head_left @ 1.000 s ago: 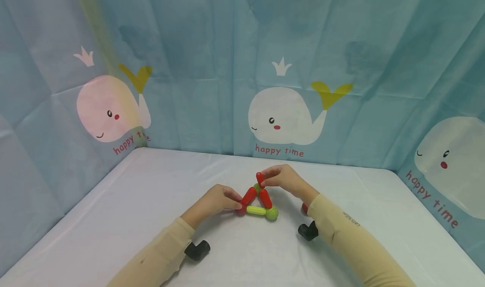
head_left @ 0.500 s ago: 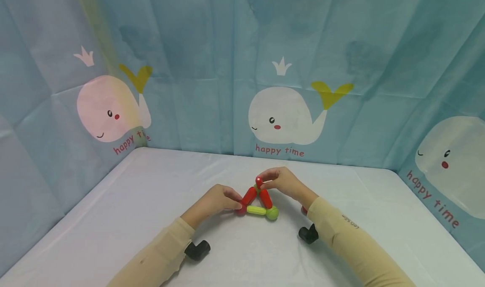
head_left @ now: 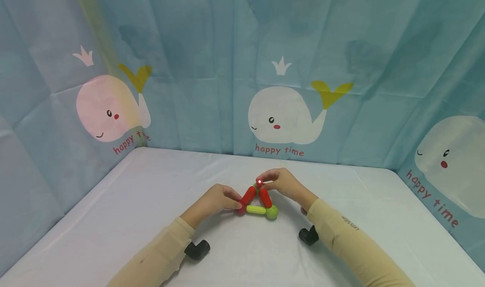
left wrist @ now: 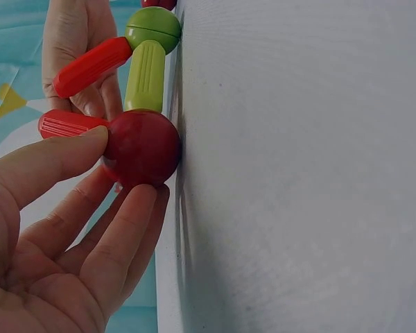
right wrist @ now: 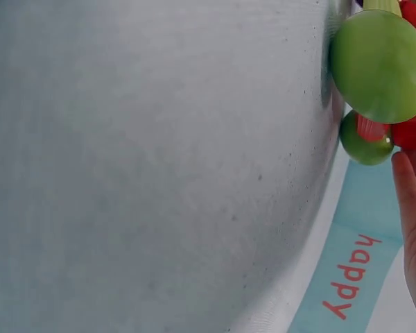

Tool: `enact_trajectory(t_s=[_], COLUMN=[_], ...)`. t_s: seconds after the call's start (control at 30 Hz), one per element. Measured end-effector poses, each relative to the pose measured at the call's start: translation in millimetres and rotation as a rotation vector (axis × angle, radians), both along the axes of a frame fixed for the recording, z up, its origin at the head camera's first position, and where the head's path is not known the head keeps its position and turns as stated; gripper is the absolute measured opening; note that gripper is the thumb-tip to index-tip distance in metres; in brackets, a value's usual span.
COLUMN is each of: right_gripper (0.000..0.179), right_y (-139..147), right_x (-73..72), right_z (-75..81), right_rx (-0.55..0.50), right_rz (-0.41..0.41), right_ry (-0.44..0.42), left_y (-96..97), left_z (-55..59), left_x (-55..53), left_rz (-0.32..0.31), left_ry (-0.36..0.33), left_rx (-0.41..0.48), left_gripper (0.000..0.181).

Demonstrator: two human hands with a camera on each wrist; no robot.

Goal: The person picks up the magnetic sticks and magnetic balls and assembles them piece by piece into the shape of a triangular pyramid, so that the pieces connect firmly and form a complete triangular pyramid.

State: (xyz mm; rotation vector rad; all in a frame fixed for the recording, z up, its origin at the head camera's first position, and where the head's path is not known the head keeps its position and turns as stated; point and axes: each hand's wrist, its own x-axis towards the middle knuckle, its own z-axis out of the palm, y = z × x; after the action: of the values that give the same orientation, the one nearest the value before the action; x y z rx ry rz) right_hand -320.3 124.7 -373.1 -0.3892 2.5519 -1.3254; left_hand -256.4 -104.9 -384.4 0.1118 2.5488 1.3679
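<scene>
A triangle of toy rods and balls lies on the white table [head_left: 235, 253]. Its left corner is a dark red ball [left wrist: 144, 149], which my left hand [head_left: 217, 200] holds between thumb and fingers. A yellow-green rod [head_left: 256, 210] runs from it to a light green ball [head_left: 272, 212] at the right corner. Two red rods slope up to a smaller-looking green ball [right wrist: 364, 147] at the far corner. There my right hand [head_left: 283, 183] pinches another red rod [head_left: 259, 181], raised off that ball with its end facing the head camera.
Black elbow-shaped pieces sit at the left cuff [head_left: 198, 250] and the right cuff [head_left: 308, 235]. Part of a red object [head_left: 303, 211] peeks out behind the right sleeve. A blue curtain [head_left: 212, 110] with printed whales borders the table's back and sides.
The raised red rod has tipped toward the head camera, so its end now faces it. My right hand has come slightly nearer. My left hand and the triangle have stayed put.
</scene>
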Motion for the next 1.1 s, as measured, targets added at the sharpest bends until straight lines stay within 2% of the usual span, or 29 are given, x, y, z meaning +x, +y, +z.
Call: enact_trajectory(t_s=[0.2, 0.43, 0.6, 0.7, 0.83, 1.1], right_gripper=[0.028, 0.041, 0.046, 0.052, 0.055, 0.046], right_y=[5.6, 24.3, 24.4, 20.9, 16.9, 15.9], right_x=[3.6, 18.2, 28.7, 32.9, 36.2, 35.9], right_z=[0.8, 11.6, 16.7, 16.3, 14.7, 13.6], right_rx=[-0.02, -0.09, -0.089, -0.074, -0.065, -0.05], right_rz=[0.002, 0.033, 0.083, 0.086, 0.059, 0.042], right_ry=[-0.005, -0.049, -0.078, -0.081, -0.08, -0.055], left_y=[0.7, 3.8, 10.1, 13.7, 16.4, 18.0], left_z=[0.2, 4.0, 7.1, 6.8, 7.2, 7.7], left_x=[0.5, -0.5, -0.1, -1.7, -2.5, -3.7], left_rz=[-0.01, 0.003, 0.006, 0.005, 0.005, -0.004], left_ry=[0.01, 0.099, 0.156, 0.177, 0.177, 0.172], left_rx=[0.0, 0.023, 0.011, 0.006, -0.002, -0.01], left_gripper=[0.015, 0.022, 0.024, 0.024, 0.022, 0.021])
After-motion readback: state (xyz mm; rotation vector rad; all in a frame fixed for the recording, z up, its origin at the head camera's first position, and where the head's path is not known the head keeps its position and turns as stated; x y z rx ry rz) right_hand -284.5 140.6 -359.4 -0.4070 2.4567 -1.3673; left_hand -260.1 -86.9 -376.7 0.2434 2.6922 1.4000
